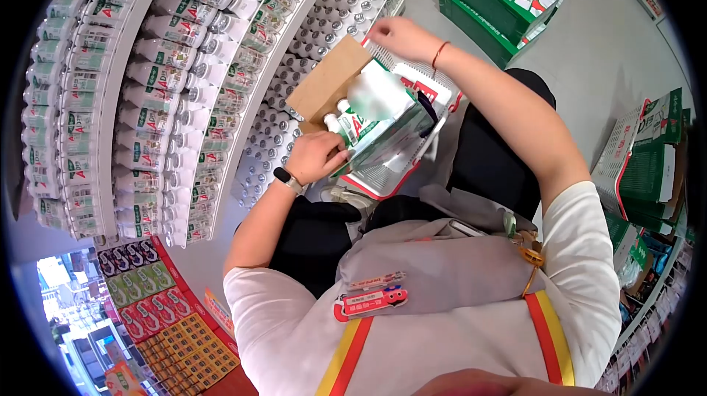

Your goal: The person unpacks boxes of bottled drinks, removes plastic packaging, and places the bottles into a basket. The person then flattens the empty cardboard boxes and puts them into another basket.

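Note:
An open carton [331, 81], its brown inner flap raised, lies tilted on a red-rimmed white basket [381, 181]. White bottles [333, 123] with green labels show inside it, beside a bright, glare-washed white-and-green surface. My left hand [318, 156], with a watch on the wrist, has its fingers curled round the carton's near left edge, beside the bottles. My right hand [403, 39], a red string at the wrist, is bent with fingers together at the far side, close to the flap's top corner. What its fingertips hold is hidden.
Shelves of bottles [166, 75] curve along the left, with more silver-capped bottles [274, 134] beside the carton. Green cartons [482, 16] stand on the floor at the upper right. Another basket [622, 156] with green boxes is at the right. Small colourful packs [158, 307] sit at the lower left.

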`<state>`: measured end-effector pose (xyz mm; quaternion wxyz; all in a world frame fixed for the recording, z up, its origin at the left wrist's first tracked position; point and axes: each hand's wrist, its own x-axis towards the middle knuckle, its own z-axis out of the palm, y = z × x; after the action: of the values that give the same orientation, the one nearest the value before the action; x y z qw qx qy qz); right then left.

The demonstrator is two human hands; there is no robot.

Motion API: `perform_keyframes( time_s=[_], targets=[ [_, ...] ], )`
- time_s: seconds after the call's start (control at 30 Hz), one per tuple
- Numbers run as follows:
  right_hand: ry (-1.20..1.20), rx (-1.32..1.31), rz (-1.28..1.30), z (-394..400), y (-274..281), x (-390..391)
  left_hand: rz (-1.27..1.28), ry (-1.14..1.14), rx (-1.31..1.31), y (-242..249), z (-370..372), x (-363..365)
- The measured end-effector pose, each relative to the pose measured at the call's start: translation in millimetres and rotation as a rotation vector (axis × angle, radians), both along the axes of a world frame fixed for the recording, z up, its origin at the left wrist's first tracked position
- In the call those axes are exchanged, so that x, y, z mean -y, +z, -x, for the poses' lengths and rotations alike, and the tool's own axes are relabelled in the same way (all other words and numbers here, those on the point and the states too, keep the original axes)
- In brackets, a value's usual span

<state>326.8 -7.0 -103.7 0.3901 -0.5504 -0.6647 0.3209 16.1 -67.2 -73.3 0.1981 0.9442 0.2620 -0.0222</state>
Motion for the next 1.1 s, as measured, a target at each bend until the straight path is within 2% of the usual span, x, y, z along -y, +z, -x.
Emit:
perform_keyframes(
  time_s=[0.07,0.13,0.2,0.27,0.3,0.33,0.4,0.43,0.53,0.6,0.63,0.67,0.8,0.83,0.87,0.93,1.0,1.1],
  targets=[
    [-0.05,0.335,0.175,-34,-29,-20,0.023,0.088,-0.016,-17,15,4],
    [0.064,0.583,0.367,-42,-79,-22,0.061,0.099,0.01,-42,29,-1],
    [0.006,0.595,0.378,-30,-129,-6,0.087,0.097,0.038,-58,33,-13],
    [-0.072,0.383,0.539,-14,-161,-5,0.507,0.394,0.017,-67,18,-24],
    [-0.084,0.25,0.623,-4,-141,8,0.958,0.612,-0.025,-48,-6,-24],
    [-0.092,0.118,0.707,6,-123,22,1.164,0.686,0.055,-45,-25,-28],
    [-0.296,0.051,0.506,19,-163,28,1.332,0.737,0.168,-38,-63,-30],
    [-0.352,0.032,0.529,21,-173,29,1.401,0.752,0.285,-42,-79,-32],
    [-0.294,-0.022,0.531,15,-160,34,1.464,0.829,0.378,-58,-118,-39],
    [-0.451,0.033,0.382,19,-198,31,1.536,0.733,0.279,-81,-131,-44],
    [-0.384,0.036,0.413,17,-236,24,1.273,0.78,0.238,-53,-146,-25],
    [-0.384,-0.124,0.446,18,-261,18,1.197,0.789,0.311,-61,-148,-21],
    [-0.358,-0.092,0.489,29,-202,33,1.216,0.713,0.579,-78,-127,-1],
    [-0.342,-0.029,0.464,30,-206,31,1.127,0.726,0.575,-82,-124,4],
    [-0.329,0.032,0.439,31,-209,28,1.108,0.771,0.712,-87,-126,11],
    [-0.333,0.13,0.396,40,-187,31,1.074,0.848,0.724,-69,-128,20],
    [-0.261,0.161,0.3,49,-169,23,0.992,0.781,0.708,-55,-108,12],
    [-0.288,0.008,-0.015,89,-117,23,1.03,0.966,0.901,-12,-49,16]
  ],
)
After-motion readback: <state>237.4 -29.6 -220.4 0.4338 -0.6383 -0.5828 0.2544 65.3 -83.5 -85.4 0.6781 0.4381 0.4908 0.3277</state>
